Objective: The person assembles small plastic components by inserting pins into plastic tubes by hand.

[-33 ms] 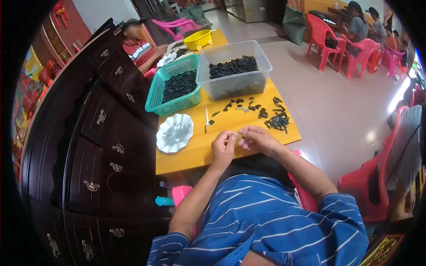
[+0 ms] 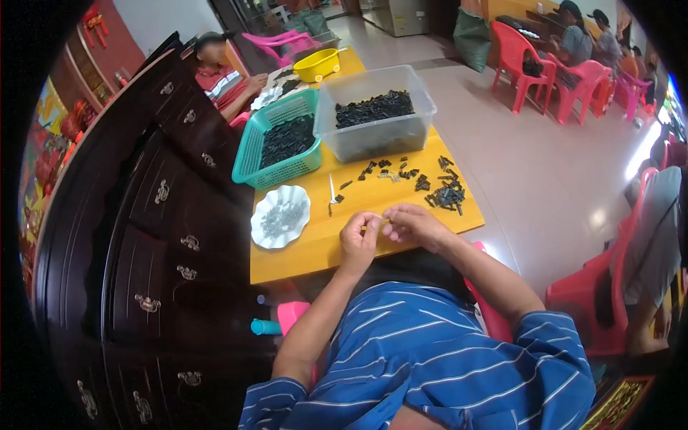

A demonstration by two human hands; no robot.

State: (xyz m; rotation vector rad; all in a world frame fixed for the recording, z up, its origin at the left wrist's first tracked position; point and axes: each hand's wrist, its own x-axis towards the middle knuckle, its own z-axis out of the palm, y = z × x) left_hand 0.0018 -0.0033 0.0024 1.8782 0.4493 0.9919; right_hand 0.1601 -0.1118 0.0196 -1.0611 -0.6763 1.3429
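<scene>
Both hands meet above the near edge of the yellow table, fingertips almost touching. My left hand (image 2: 359, 236) is closed in a pinch, thumb against the fingers. My right hand (image 2: 416, 226) is pinched too, its fingers curled close beside the left thumb. Something tiny may be between them, too small to name. A white scalloped dish (image 2: 304, 215) of small clear pieces lies left of my hands. A pile of short black pieces (image 2: 448, 196) is to the right, and more black pieces (image 2: 370, 169) are scattered beyond. A thin white tool (image 2: 332, 188) lies between dish and hands.
A green basket (image 2: 246, 159) and a clear plastic bin (image 2: 373, 145), both holding black pieces, stand farther back, with a yellow tub (image 2: 316, 66) behind. A dark drawer cabinet (image 2: 154, 236) borders the left. Another person (image 2: 223, 86) sits at the far left. Red chairs (image 2: 510, 61) stand right.
</scene>
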